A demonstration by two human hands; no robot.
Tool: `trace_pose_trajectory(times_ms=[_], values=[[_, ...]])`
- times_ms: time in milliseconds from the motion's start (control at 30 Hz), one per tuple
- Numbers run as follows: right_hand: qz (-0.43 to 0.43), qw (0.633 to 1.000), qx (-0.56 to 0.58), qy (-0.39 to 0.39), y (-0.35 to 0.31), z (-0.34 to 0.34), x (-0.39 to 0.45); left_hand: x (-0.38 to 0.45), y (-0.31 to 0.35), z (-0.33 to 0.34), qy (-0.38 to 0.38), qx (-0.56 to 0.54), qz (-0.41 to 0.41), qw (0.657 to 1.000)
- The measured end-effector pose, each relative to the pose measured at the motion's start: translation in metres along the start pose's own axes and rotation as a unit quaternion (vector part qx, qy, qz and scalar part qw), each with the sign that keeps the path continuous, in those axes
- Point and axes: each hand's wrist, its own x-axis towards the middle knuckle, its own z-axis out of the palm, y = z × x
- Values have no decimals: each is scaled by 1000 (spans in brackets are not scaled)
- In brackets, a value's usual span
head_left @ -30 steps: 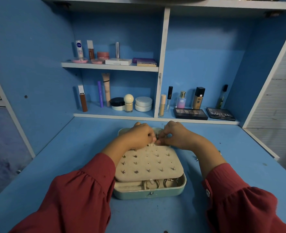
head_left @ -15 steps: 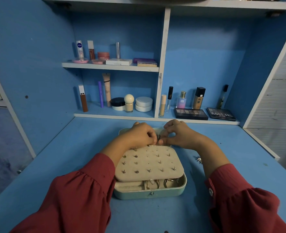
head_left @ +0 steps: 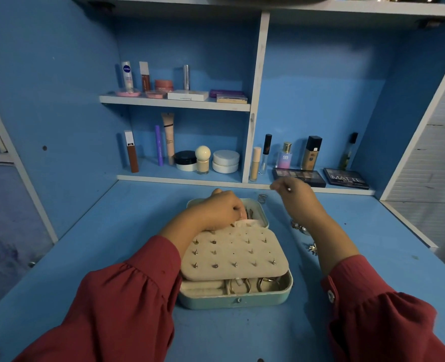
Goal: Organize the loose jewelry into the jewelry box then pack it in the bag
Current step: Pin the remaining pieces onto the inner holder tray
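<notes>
The left hand (head_left: 220, 210) rests at the far end of the open jewelry box (head_left: 235, 300), fingers curled down onto something pale at the back edge of the earring pad (head_left: 233, 257) (what exactly it pinches is too small to tell). The box sits mid-desk (head_left: 111, 231), rings showing in its near tray. To the right, the right hand (head_left: 298, 198) is lifted clear of the box, blurred; whether it grasps anything I cannot tell. Loose jewelry (head_left: 313, 248) lies on the desk beside that wrist, and a small ring (head_left: 262, 197) sits just past the box.

The likely risk: the right forearm hangs directly over those loose pieces, so a careless sweep could scatter them off the desk.

Half a second ago both hands met fingertip to fingertip over the pad's far edge; now the right has pulled away up and rightward, while the left stays put.
</notes>
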Motion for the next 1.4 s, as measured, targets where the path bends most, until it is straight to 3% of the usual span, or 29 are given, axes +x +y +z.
trace_pose_trajectory(times_ms=[133, 400, 700, 800, 900, 1000, 1100, 1267, 1400], values=[[45, 997, -49, 41, 14, 1, 4, -1, -9, -5, 44, -70, 0, 997], [-24, 949, -305, -72, 7, 23, -3, -12, -23, -19, 128, -155, -21, 979], [-10, 960, -280, -23, 6, 27, 1, -13, -24, -20, 135, -171, -33, 975], [1, 981, -196, 6, 3, 26, 1, -15, -23, -20, 139, -177, -28, 974], [2, 999, -29, 44, -8, 23, 0, -15, -22, -21, 152, -191, -19, 970], [-8, 985, 165, 51, -29, 20, -7, -15, -22, -20, 170, -242, -4, 955], [-24, 958, 286, 11, -48, 21, -15, -17, -17, -19, 158, -345, 35, 924], [-30, 928, 366, -64, -63, 25, -25, -19, -11, -18, 161, -421, 41, 892], [-16, 932, 357, -64, -63, 24, -26, -20, -13, -19, 173, -403, 23, 898]])
